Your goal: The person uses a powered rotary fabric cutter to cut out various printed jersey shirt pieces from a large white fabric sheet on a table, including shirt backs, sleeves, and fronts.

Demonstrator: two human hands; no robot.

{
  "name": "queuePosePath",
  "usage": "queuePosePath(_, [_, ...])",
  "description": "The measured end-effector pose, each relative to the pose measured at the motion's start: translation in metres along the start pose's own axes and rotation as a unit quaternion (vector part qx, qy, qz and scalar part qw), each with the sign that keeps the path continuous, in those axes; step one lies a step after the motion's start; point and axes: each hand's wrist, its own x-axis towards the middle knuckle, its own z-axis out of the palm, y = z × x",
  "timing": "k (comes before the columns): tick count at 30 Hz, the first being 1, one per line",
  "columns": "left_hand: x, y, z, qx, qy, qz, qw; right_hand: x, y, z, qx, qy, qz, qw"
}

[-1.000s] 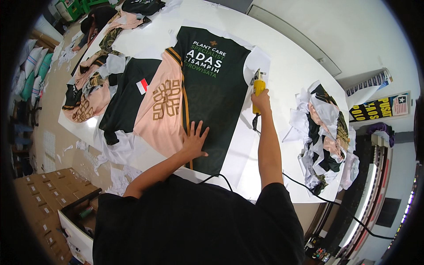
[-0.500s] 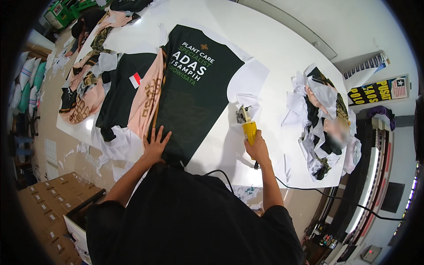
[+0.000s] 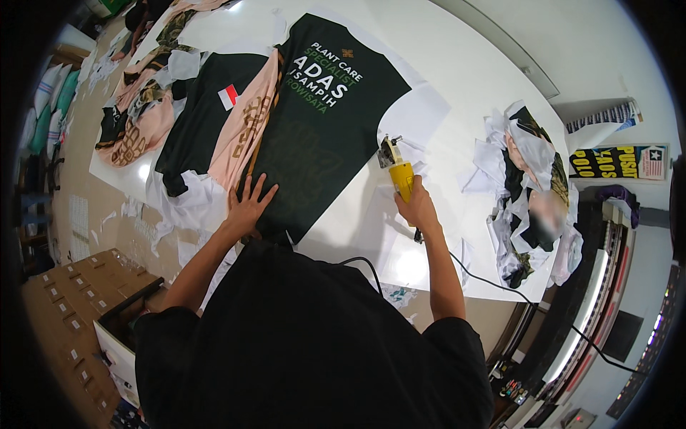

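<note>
A dark green printed shirt panel (image 3: 336,143) lies flat on the table, with white margin fabric (image 3: 418,111) along its upper right. My left hand (image 3: 248,205) presses on the lower left part of the panel, its fingers spread and flat. In my right hand (image 3: 416,207) is a yellow electric fabric cutter (image 3: 401,179), gripped around its body. The cutter's metal head is at the panel's right edge, beside the white margin; whether the blade touches the cloth I cannot tell. A peach patterned strip (image 3: 239,136) and another dark panel (image 3: 204,118) adjoin on the left.
The white table (image 3: 343,264) carries a heap of fabric scraps (image 3: 529,193) at the right and more cut pieces (image 3: 136,118) at the left. A black power cord (image 3: 493,281) runs off rightward. Cardboard boxes (image 3: 78,307) stand at lower left. Another person (image 3: 139,21) is at the far left.
The cutter has moved forward and closer to the dark panel's right edge. My left hand stays on about the same part of the cloth. The whole view has shifted slightly.
</note>
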Motion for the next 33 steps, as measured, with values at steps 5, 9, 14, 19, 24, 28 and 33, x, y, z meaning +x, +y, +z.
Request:
queuePosePath(5, [-0.001, 0.001, 0.002, 0.004, 0.013, 0.003, 1.0, 0.012, 0.0, -0.004, 0.001, -0.007, -0.009, 1.0])
queuePosePath(9, [0.0, 0.002, -0.003, 0.0, -0.007, -0.002, 1.0, 0.015, 0.002, -0.003, 0.006, -0.002, -0.018, 1.0])
queuePosePath(14, [0.003, -0.002, 0.001, 0.012, -0.017, -0.002, 1.0, 0.023, -0.006, 0.0, 0.014, 0.008, -0.022, 1.0])
queuePosePath(19, [0.006, -0.007, -0.005, -0.014, -0.055, 0.0, 0.998, 0.027, -0.023, 0.0, 0.007, 0.022, -0.014, 1.0])
queuePosePath(24, [0.009, -0.017, -0.023, -0.029, -0.085, 0.026, 0.996, 0.033, -0.035, 0.004, 0.002, 0.032, 0.01, 0.999])
queuePosePath(28, [0.022, -0.019, -0.033, -0.005, -0.099, 0.044, 0.994, 0.041, -0.045, 0.012, 0.005, 0.05, 0.036, 0.998])
queuePosePath(33, [0.04, -0.022, -0.047, 0.015, -0.114, 0.064, 0.991, 0.057, -0.057, 0.026, 0.031, 0.089, 0.069, 0.993])
